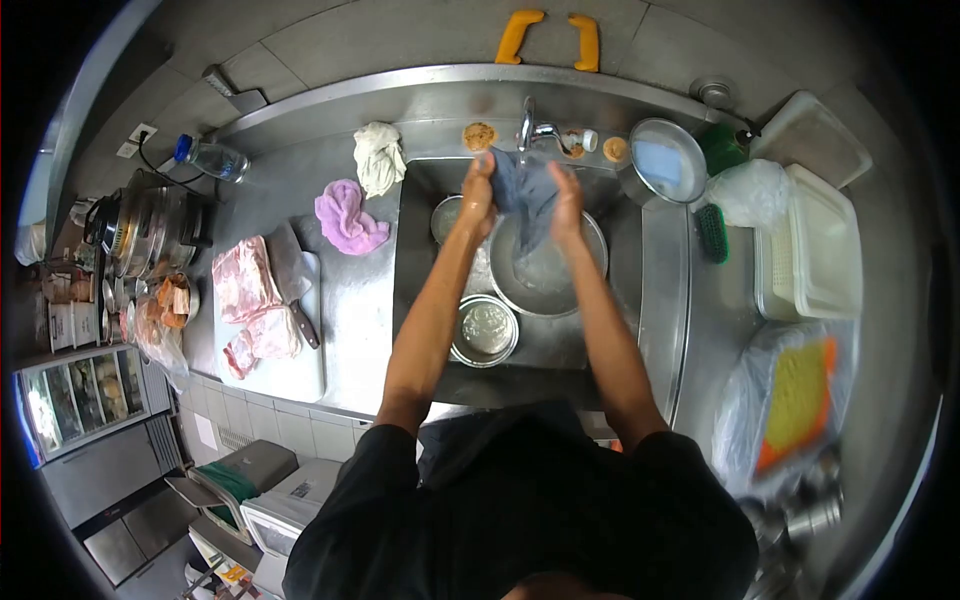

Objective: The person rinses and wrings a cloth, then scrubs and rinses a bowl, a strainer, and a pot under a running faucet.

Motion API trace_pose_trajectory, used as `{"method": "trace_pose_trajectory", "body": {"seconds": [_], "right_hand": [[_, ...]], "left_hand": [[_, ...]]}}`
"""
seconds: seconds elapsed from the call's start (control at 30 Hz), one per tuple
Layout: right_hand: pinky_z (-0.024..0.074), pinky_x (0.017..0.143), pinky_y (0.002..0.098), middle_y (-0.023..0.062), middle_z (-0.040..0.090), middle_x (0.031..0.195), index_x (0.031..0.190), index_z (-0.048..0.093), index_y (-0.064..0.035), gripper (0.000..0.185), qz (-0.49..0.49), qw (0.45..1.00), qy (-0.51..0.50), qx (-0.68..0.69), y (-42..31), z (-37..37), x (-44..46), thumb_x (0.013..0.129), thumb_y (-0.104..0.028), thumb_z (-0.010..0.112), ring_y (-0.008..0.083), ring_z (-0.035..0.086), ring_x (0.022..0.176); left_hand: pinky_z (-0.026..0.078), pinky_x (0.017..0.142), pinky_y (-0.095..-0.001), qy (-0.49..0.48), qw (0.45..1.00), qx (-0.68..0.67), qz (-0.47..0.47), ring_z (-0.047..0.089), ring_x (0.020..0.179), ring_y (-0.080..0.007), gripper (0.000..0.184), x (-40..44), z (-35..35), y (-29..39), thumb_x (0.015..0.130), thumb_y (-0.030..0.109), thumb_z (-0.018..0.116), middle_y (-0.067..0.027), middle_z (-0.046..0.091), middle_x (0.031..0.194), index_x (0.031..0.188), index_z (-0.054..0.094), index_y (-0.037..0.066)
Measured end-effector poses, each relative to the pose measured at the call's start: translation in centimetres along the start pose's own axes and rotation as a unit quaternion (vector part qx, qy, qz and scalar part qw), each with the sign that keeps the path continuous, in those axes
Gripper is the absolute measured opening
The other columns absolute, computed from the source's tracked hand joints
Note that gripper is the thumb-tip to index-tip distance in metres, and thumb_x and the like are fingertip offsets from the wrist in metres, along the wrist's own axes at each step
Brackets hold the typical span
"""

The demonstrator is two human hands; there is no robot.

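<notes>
Stainless worktop (350, 290) surrounds the sink (413, 230), above which, near its back edge, the left hand (480, 195) is closed around a grey cloth (530, 195), the right hand (567, 205) touching its other side, closure too blurred to tell.

I stand in a kitchen, seemingly a commercial one: a deep steel sink (545, 347) before me, raw meat (247, 280) and a cleaver (288, 262) on a cutting board (290, 378), a glass-fronted refrigerator (85, 402) off to my left.
</notes>
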State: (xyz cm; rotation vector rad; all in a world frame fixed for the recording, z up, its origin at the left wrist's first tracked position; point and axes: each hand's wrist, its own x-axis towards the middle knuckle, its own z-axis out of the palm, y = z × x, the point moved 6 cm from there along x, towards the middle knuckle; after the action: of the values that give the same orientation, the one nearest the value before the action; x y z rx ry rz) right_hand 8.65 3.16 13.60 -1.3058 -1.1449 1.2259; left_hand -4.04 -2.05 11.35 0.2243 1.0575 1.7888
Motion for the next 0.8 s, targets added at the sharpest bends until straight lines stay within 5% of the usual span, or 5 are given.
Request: {"method": "trace_pose_trajectory", "body": {"seconds": [0.2,0.23,0.4,0.47,0.8], "right_hand": [[0.0473,0.058,0.0360,0.0137,0.062,0.062,0.070,0.064,-0.0034,0.023,-0.370,0.901,-0.214,-0.080,-4.1,3.5,-4.4,0.070,-0.026,0.071,0.0275,0.061,0.057],[0.0480,0.058,0.0371,0.0178,0.062,0.066,0.069,0.063,-0.0030,0.017,-0.367,0.905,-0.199,-0.077,-3.2,3.3,-2.2,0.068,-0.019,0.069,0.0328,0.062,0.063],[0.0488,0.059,0.0373,0.0168,0.063,0.068,0.068,0.064,-0.0012,0.018,-0.330,0.897,-0.206,-0.211,-3.3,4.6,-1.0,0.072,-0.019,0.061,0.0291,0.060,0.062],[0.0471,0.056,0.0374,0.0164,0.063,0.068,0.067,0.061,0.0014,0.021,-0.429,0.857,-0.230,-0.168,-5.7,3.7,-3.8,0.072,-0.019,0.059,0.0258,0.056,0.055],[0.0519,0.065,0.0338,0.0118,0.064,0.075,0.083,0.064,-0.0006,0.021,-0.581,0.646,-0.406,-0.285,-27.5,4.1,-21.1,0.078,-0.021,0.058,0.0244,0.063,0.077]], "left_hand": [[0.049,0.067,-0.0370,-0.288,0.938,-0.179,0.071,0.056,0.075,-0.0205,0.039,3.6,-2.9,-7.0,0.089,0.043,0.049,-0.0058,0.056,0.089,0.105,0.051,0.008],[0.049,0.073,-0.0349,0.038,0.990,-0.078,-0.114,0.057,0.081,-0.0174,0.036,-0.3,-0.6,-5.0,0.091,0.044,0.040,-0.0044,0.057,0.091,0.098,0.054,0.012],[0.049,0.077,-0.0379,-0.002,1.000,-0.009,-0.004,0.057,0.084,-0.0270,0.038,2.8,-1.0,-4.6,0.089,0.041,0.042,-0.0118,0.056,0.093,0.102,0.054,0.007],[0.046,0.086,-0.0388,-0.449,0.855,-0.249,-0.073,0.057,0.095,-0.0268,0.038,0.1,1.6,-4.5,0.089,0.038,0.043,-0.0136,0.056,0.104,0.108,0.054,0.007],[0.050,0.069,-0.0417,-0.009,0.973,-0.021,-0.231,0.061,0.070,-0.0248,0.027,0.7,-6.4,-11.6,0.085,0.028,0.042,-0.0078,0.063,0.077,0.083,0.061,0.008]]}}
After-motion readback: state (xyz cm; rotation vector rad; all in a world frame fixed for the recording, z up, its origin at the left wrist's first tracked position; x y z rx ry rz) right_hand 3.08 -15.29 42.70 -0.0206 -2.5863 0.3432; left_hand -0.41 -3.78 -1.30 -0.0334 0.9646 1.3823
